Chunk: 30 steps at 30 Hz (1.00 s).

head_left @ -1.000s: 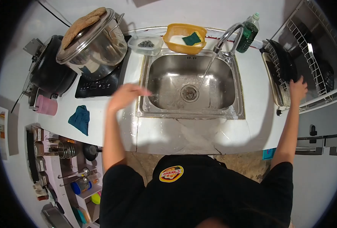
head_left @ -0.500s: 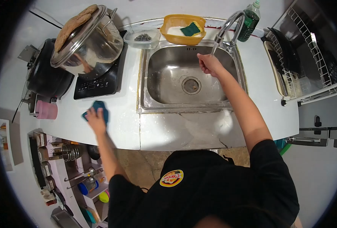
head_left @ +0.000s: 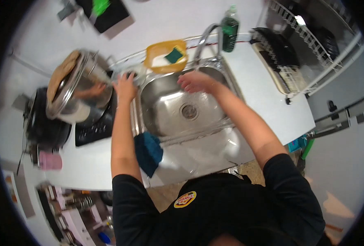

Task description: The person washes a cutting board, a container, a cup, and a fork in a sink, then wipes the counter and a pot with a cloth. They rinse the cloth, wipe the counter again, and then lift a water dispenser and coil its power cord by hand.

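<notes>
My left hand (head_left: 125,87) reaches to the clear plastic container (head_left: 139,73) at the sink's back left corner, its fingers spread over the container's near side. My right hand (head_left: 194,82) is above the steel sink (head_left: 165,133), just below the faucet (head_left: 202,43), with fingers loosely curled; whether anything is in it is hard to make out. The dark teal cloth (head_left: 148,152) lies crumpled on the counter's front part, to the right of my left forearm. Behind the sink sits the yellow basin (head_left: 157,65) with a green and yellow sponge (head_left: 174,55) in it.
At left, a large lidded steel pot (head_left: 85,90) stands on a black cooktop (head_left: 92,130), beside a black pot (head_left: 44,123) and a pink cup (head_left: 50,160). Behind the faucet is a green soap bottle (head_left: 230,30). A white dish rack (head_left: 303,30) is at right.
The view has turned and shifted. My left hand has let go of the cloth and moved up to the plastic container. The cloth now lies nearer the sink. My right hand remains near the faucet.
</notes>
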Tool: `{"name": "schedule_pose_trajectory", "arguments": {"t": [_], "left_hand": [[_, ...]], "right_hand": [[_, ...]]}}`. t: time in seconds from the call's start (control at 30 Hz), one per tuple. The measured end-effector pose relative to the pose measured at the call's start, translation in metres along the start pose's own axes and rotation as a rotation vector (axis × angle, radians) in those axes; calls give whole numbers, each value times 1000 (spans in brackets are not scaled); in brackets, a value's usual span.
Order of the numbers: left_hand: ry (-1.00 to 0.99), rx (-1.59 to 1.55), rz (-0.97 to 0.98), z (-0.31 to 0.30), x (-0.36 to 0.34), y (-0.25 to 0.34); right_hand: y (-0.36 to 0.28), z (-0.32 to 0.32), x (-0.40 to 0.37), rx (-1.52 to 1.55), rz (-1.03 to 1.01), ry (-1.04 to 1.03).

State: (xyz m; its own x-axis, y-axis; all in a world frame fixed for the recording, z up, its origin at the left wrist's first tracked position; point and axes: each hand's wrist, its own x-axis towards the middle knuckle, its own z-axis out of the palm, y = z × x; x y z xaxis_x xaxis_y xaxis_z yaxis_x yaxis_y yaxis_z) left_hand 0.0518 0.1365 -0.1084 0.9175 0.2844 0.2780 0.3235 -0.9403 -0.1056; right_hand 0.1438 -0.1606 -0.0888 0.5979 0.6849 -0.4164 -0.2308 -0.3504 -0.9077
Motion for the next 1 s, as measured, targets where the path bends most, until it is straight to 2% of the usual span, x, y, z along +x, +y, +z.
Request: {"name": "schedule_pose_trajectory", "arguments": {"t": [0.07,0.1,0.13,0.17,0.23,0.3,0.37,0.4,0.47,0.5,0.6,0.7,0.73,0.8,0.83,0.9,0.93,1.0], "left_hand": [[-115,-55,129,14,14,-17],[-196,-98,192,5,14,-17],[-31,-234,317,6,3,-17],[-137,-257,358,-28,-11,4],[-77,-312,533,-39,-41,28],[-172,-331,544,-47,-74,67],[-261,-420,664,-68,-91,111],[-258,-489,732,-81,-95,130],[-240,-672,867,-69,-82,151],[-196,-794,937,-67,-71,158],[-290,-966,605,-24,-36,173],[-571,-651,556,-24,-39,194],[-603,-689,550,-23,-36,197],[-672,-759,533,-20,-31,197],[-572,-783,512,-26,-26,194],[-373,-827,472,-52,-10,184],[-327,-821,388,-60,4,177],[-203,-812,206,-92,33,161]], "right_hand": [[16,-8,-2,153,-51,-49],[19,-8,-10,191,-57,-12],[23,-7,-17,234,-66,20],[28,-4,-24,266,-39,38],[40,10,-31,339,14,50],[43,29,-47,461,121,68],[58,41,-53,617,182,89],[75,39,-47,637,73,69],[110,31,-39,677,-136,27],[117,20,-45,729,-125,100],[112,16,-48,716,-103,228],[95,19,-58,594,-91,306],[91,21,-59,555,-90,327],[107,0,-53,578,-17,246],[114,-10,-50,585,19,204],[120,-17,-46,664,93,343],[122,-19,-46,705,131,415],[119,-11,-42,684,76,322]]}}
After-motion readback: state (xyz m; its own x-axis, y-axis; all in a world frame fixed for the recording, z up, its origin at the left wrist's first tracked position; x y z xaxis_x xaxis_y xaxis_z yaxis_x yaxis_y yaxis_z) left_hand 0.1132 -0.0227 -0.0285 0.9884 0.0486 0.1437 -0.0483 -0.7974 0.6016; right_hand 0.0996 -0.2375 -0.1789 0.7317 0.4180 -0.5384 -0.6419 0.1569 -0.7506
